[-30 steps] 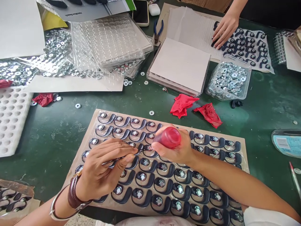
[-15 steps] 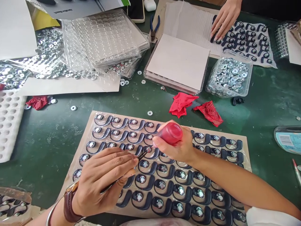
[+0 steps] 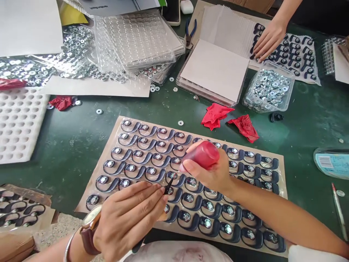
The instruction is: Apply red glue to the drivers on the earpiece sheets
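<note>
My left hand is closed around dark pointed tweezers, whose tips reach a round silver disc on one dark hook-shaped piece. My right hand grips a red squeeze bottle, tilted so its narrow end points down at that same piece. Both tips meet close together there; whether they touch the disc I cannot tell. Around them, rows of similar hooked pieces with silver discs lie on a film-covered cardboard sheet. Part of the sheet is hidden by my hands and right forearm.
A co-worker's hand touches similar pieces at the back right. Beside it are a clear box of washers and stacked trays. Red cloths, pliers, loose washers and a white dimpled tray lie around.
The tweezers and the bottle's tip have shifted one row nearer to me on the sheet. The whole view has turned slightly. The co-worker's hand stays at the far pieces.
</note>
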Demonstrator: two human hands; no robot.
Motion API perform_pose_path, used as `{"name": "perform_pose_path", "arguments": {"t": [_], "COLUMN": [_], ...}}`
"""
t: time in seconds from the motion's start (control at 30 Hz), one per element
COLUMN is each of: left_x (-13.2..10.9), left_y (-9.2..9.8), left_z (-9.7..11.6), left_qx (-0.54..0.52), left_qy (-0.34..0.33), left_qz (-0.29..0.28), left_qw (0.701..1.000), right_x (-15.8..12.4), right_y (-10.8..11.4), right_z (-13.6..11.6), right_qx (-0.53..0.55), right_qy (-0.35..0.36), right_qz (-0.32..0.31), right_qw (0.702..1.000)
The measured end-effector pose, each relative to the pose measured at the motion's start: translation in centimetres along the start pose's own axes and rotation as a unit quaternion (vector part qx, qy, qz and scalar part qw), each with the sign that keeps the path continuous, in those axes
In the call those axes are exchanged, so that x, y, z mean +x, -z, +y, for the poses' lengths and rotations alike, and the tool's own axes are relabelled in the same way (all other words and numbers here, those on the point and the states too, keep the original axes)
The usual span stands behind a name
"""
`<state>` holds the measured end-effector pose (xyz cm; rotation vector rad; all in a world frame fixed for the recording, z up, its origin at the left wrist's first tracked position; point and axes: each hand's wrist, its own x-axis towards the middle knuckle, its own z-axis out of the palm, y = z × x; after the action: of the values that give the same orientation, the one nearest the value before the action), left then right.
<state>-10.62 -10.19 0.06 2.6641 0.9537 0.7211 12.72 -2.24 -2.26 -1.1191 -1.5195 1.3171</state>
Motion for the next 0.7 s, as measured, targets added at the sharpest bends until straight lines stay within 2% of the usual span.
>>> {"name": "perform_pose_path", "arguments": {"t": [0.17, 0.43, 0.7], "left_x": [-0.2, -0.8, -0.8], "left_y": [-0.8, -1.0, -1.0], "left_z": [0.5, 1.5, 1.1], "left_qx": [0.028, 0.065, 0.052], "left_qy": [-0.026, -0.016, -0.031], "left_qz": [0.006, -0.009, -0.004], "left_qw": [0.999, 0.998, 0.998], "right_x": [-0.6, -0.9, -0.7], "right_y": [-0.9, -1.1, -1.0], "right_z": [1.1, 1.7, 1.5], "right_qx": [-0.036, -0.099, -0.107], "right_qy": [0.047, 0.104, 0.11], "right_qz": [0.007, 0.009, 0.036], "right_qw": [0.998, 0.99, 0.987]}}
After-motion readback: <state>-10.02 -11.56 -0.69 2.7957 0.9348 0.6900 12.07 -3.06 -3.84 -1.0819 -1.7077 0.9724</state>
